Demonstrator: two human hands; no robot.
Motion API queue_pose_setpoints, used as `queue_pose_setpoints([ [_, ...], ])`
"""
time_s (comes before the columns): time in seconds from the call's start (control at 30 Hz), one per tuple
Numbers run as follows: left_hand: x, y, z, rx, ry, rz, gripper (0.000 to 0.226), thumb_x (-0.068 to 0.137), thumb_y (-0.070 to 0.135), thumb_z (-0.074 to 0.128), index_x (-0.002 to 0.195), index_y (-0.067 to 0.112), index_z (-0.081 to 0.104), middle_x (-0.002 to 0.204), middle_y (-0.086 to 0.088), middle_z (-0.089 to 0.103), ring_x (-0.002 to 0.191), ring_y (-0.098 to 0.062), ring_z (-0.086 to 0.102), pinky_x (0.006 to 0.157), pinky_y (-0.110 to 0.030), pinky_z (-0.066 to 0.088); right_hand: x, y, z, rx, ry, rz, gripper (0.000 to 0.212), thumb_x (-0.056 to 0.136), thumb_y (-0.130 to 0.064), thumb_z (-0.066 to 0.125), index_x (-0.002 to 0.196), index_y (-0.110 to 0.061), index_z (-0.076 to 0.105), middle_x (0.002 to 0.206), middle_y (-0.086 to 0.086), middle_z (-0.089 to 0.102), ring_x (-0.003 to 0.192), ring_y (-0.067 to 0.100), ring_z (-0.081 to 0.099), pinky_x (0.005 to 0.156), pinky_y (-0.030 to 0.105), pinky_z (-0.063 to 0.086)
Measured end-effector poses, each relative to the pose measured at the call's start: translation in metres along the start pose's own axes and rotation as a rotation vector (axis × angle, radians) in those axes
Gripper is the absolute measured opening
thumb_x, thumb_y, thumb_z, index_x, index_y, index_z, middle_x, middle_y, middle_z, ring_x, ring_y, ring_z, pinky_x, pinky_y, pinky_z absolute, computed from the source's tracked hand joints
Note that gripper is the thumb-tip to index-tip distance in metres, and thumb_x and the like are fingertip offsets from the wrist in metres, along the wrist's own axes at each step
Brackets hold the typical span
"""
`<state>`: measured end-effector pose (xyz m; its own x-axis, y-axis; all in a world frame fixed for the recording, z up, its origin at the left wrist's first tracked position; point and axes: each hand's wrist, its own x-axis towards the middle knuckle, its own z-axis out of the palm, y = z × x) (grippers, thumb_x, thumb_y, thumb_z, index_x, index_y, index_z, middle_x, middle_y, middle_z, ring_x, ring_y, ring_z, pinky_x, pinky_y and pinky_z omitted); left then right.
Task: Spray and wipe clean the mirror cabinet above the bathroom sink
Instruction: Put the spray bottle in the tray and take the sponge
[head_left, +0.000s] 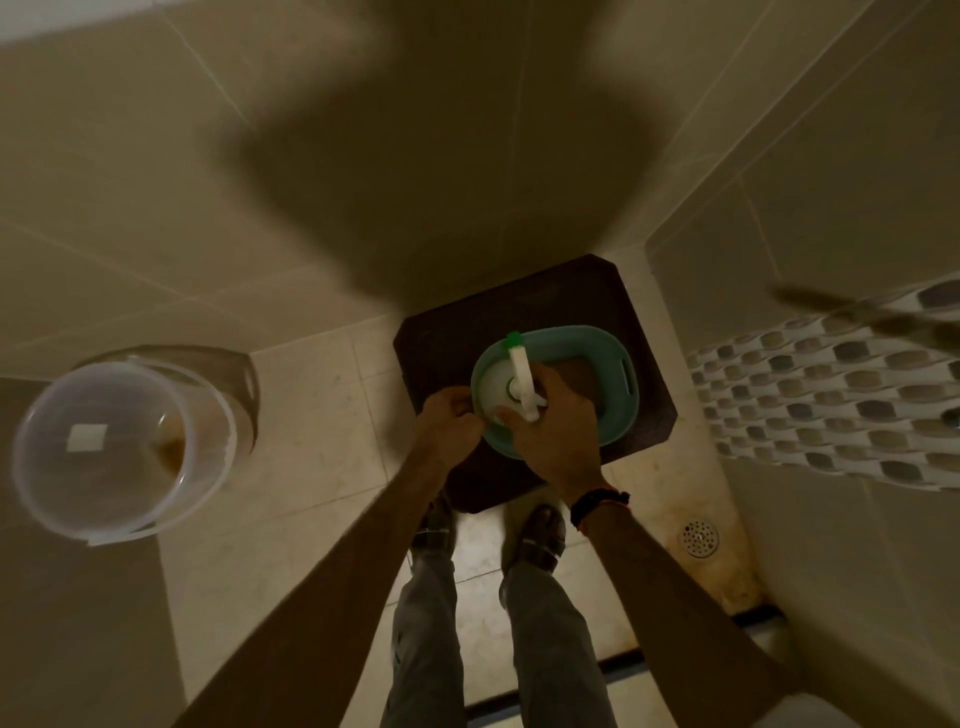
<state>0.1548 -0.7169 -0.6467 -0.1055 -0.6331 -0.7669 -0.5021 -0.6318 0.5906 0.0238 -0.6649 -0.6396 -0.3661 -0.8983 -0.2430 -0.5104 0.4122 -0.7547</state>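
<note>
Both forearms reach down from the camera toward a low dark stool (524, 312) in the corner, and the hands meet over a pale green basket (613, 358) that sits on it. The right hand (558, 421), a dark band at its wrist, is curled around a white spray bottle (522, 382) with a green nozzle tip, the bottle standing in the near left end of the basket. The left hand (449, 421) has its fingers curled at the basket's near rim, apparently pinching it to steady it, though the dim light makes the exact hold hard to read. I judge this to be the fetching step: the supplies are being gathered, and no spraying has begun. The mirror cabinet and the sink are not in view, so the next move calls for lifting the bottle clear of the basket, finding a cloth, which I cannot see here, and turning toward the mirror. Around the stool lies a pale tiled floor (311, 415), stained near a round drain (700, 538) to the right. A clear plastic bucket (104, 447) stands well apart on the left, and a mosaic band (810, 405) runs along the right wall.
</note>
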Motion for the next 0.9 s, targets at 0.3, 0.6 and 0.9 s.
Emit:
queue_pose_setpoints([
  [0.3,0.010,0.007,0.002,0.057,0.057,0.029,0.036,0.085,0.008,0.063,0.121,0.011,0.065,0.108,-0.006,0.070,0.102,-0.021,0.065,0.089,-0.040,0.056,0.000,0.027,-0.033,0.152,0.210,0.233,0.016,0.096,-0.022,0.058,0.109,-0.014,0.064,0.092,-0.010,0.065,0.094,0.014,0.065,0.079,0.026,0.055],
  [0.6,0.018,0.003,0.009,0.024,0.100,0.058,0.025,0.087,0.009,0.066,0.111,0.018,0.064,0.087,0.013,0.064,0.080,-0.003,0.061,0.053,-0.011,0.046,0.048,0.057,-0.021,-0.248,-0.162,0.399,0.039,0.087,-0.011,0.064,0.124,-0.004,0.052,0.114,0.013,0.063,0.106,0.029,0.060,0.091,0.037,0.052],
  [0.9,0.020,-0.001,0.012,-0.058,0.106,0.048,0.035,0.088,0.007,0.066,0.123,0.011,0.060,0.104,0.003,0.067,0.098,-0.014,0.064,0.070,-0.018,0.053,0.060,0.065,0.001,-0.519,-0.108,0.415,0.043,0.094,-0.019,0.059,0.131,-0.003,0.044,0.124,0.016,0.060,0.112,0.030,0.060,0.092,0.040,0.054],
])
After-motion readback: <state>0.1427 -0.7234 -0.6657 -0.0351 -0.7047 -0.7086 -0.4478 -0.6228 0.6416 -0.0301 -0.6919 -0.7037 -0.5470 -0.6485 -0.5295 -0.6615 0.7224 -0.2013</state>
